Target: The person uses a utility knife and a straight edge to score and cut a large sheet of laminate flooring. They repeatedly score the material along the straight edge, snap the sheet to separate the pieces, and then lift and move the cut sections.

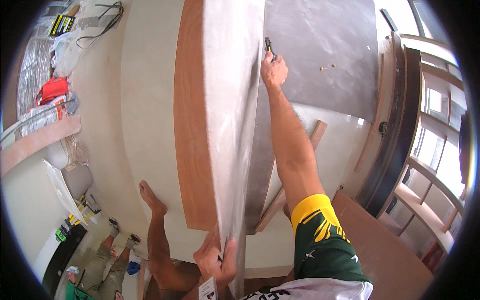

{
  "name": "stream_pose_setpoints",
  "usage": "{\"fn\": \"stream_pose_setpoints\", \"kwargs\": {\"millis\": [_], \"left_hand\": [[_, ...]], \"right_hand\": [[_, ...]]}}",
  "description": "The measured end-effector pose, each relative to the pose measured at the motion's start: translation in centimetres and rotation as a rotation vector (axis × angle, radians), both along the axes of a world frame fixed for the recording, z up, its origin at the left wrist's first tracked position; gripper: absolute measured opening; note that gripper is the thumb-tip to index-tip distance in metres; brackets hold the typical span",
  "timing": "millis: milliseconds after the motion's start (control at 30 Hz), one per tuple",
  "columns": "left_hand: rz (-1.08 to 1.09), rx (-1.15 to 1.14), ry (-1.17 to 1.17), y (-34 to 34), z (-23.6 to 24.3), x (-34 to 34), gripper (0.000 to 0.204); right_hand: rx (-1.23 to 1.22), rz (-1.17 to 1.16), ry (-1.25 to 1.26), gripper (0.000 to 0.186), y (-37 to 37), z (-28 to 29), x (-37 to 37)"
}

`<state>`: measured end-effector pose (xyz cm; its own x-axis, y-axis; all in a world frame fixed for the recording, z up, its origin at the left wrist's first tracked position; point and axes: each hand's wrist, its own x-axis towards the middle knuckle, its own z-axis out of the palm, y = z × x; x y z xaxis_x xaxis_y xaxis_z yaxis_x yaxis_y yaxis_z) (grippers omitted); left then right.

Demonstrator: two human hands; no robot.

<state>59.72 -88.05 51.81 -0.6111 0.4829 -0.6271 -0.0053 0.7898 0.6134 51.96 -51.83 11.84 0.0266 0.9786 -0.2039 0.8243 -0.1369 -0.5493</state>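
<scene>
My right hand reaches far forward, closed round a black and yellow utility knife. The knife is at the line where a raised pale sheet meets the flat grey sheet. Close to my body, my left hand pinches the near end of the raised sheet between thumb and fingers. That sheet stands up as a long, tilted flap. Left of it lies a reddish-brown wood panel. The knife's blade is too small to make out.
A wooden batten lies under my right arm. Two small bits rest on the grey sheet. A tape measure is at right, beside shelving frames. Lower left, another person's legs show. A red bag sits at far left.
</scene>
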Motion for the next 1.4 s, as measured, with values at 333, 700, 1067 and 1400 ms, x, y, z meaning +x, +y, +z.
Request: {"fn": "stream_pose_setpoints", "kwargs": {"millis": [333, 700, 1067, 1400], "left_hand": [[0.032, -0.037, -0.014, -0.1, -0.3, -0.7, 0.041], [-0.061, -0.024, -0.085, 0.1, 0.2, -0.5, 0.041], [-0.138, 0.213, 0.160, -2.2, -1.6, 0.4, 0.031], [-0.109, 0.051, 0.335, -2.3, -1.1, -1.2, 0.031]], "right_hand": [[-0.076, 0.083, -0.013, 0.049, 3.1, -0.5, -1.8], [-0.136, 0.366, 0.011, 0.032, 1.1, -0.7, -0.3], [-0.613, 0.361, -0.014, 0.039, -37.6, 4.4, 26.1], [-0.822, 0.202, -0.334, 0.038, -53.9, 14.4, 39.8]]}}
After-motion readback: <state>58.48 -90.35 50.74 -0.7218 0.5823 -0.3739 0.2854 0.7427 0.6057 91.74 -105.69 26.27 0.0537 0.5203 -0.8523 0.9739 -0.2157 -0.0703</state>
